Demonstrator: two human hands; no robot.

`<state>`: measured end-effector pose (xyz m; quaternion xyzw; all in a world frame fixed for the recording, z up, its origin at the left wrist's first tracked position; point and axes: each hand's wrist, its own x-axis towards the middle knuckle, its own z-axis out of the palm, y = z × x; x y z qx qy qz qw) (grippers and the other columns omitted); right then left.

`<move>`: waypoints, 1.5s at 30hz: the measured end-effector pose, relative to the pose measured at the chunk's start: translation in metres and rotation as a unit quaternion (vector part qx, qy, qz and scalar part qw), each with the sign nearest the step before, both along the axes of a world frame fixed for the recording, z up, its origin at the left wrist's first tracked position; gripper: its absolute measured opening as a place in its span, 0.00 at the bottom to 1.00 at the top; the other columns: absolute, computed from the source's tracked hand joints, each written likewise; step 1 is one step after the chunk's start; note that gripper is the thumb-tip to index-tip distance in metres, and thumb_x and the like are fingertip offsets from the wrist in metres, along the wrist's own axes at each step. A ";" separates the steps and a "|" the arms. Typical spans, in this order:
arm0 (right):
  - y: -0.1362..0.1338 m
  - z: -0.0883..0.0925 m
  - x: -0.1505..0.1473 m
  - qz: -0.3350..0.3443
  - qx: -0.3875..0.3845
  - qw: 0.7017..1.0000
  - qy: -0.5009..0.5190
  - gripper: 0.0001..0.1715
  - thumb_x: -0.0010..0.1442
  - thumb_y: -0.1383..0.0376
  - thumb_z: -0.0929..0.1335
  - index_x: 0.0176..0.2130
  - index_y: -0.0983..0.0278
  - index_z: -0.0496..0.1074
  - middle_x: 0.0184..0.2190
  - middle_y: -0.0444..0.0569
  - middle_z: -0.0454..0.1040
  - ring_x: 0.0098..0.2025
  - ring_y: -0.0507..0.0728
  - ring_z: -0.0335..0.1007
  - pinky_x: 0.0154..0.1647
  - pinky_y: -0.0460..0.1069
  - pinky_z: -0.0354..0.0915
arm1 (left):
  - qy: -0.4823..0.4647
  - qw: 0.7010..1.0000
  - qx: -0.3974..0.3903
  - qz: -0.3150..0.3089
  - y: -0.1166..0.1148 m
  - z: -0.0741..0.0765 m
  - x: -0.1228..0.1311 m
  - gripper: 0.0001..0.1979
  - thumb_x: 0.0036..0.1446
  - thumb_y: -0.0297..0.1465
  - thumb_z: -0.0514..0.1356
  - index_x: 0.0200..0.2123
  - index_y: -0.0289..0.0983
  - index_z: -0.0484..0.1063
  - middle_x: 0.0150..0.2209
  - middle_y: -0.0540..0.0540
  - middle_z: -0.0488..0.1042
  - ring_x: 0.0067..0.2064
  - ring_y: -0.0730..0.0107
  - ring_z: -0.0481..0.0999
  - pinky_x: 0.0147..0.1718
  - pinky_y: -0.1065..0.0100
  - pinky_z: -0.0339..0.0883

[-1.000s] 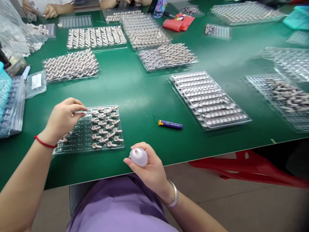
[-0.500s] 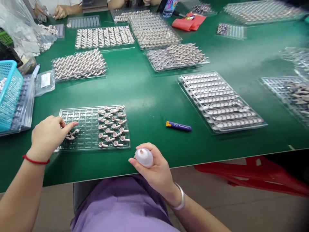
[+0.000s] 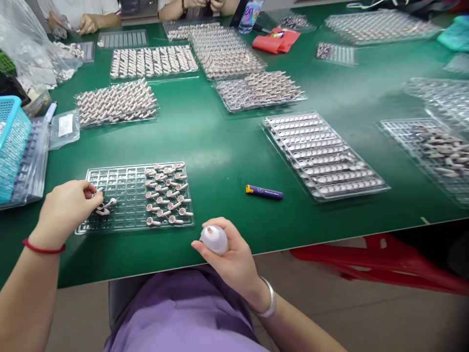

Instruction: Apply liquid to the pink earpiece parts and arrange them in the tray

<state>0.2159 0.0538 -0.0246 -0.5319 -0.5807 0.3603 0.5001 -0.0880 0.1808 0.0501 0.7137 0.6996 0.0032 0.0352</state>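
1. The left hand (image 3: pixel 68 212), a red cord (image 3: pixel 44 247) round its wrist, is at the left end of a clear, gridded tray (image 3: pixel 126 195) on the green bench (image 3: pixel 216 137).
2. Its fingers are curled, with thumb and forefinger close together beside a small cluster of loose parts (image 3: pixel 103 209); the hand covers much of that spot, so whether a piece is pinched there cannot be told.
3. The right hand (image 3: pixel 234 256), with a silver bangle (image 3: pixel 269 298) at the wrist, is wrapped round a small white bottle (image 3: pixel 215 240), its fingers closed on the sides. The bottle is held near the bench's front edge, nozzle upward, to the right of the tray.
4. On the tray's right side sit pale, cup-headed parts (image 3: pixel 161 200) in columns, stems pointing mostly rightward; bare cells lie between them and the loose cluster.
5. Right of the tray lies a blue stick (image 3: pixel 264 192) with a yellow end, and beyond it a tray of round pieces (image 3: pixel 353 194).
6. At far left stands a blue basket (image 3: pixel 18 132); across the bench are a co-worker's hands (image 3: pixel 88 23).
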 end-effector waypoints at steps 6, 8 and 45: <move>-0.001 0.001 0.004 0.024 -0.013 1.000 -0.011 0.17 0.58 0.64 0.71 0.46 0.59 0.65 0.38 0.47 0.70 0.33 0.54 0.69 0.31 0.47 0.69 | -0.102 0.990 0.094 -0.001 -0.027 0.003 0.018 0.07 0.55 0.36 0.61 0.31 0.39 0.75 0.32 0.49 0.77 0.30 0.67 0.75 0.30 0.67 0.66; -0.005 0.001 0.003 0.043 -0.014 0.999 -0.007 0.21 0.59 0.65 0.70 0.50 0.58 0.62 0.40 0.48 0.70 0.34 0.54 0.70 0.31 0.46 0.69 | -0.217 0.969 0.119 -0.019 -0.051 0.000 0.030 0.05 0.56 0.35 0.62 0.32 0.40 0.75 0.30 0.52 0.77 0.28 0.71 0.75 0.31 0.69 0.68; -0.017 -0.005 -0.008 0.187 0.158 0.956 -0.160 0.34 0.59 0.67 0.69 0.62 0.60 0.56 0.38 0.52 0.77 0.31 0.57 0.70 0.29 0.52 0.72 | -0.162 0.903 0.250 -0.308 -0.140 -0.062 0.054 0.33 0.47 0.13 0.67 0.57 0.32 0.67 0.35 0.41 0.82 0.34 0.64 0.80 0.35 0.62 0.77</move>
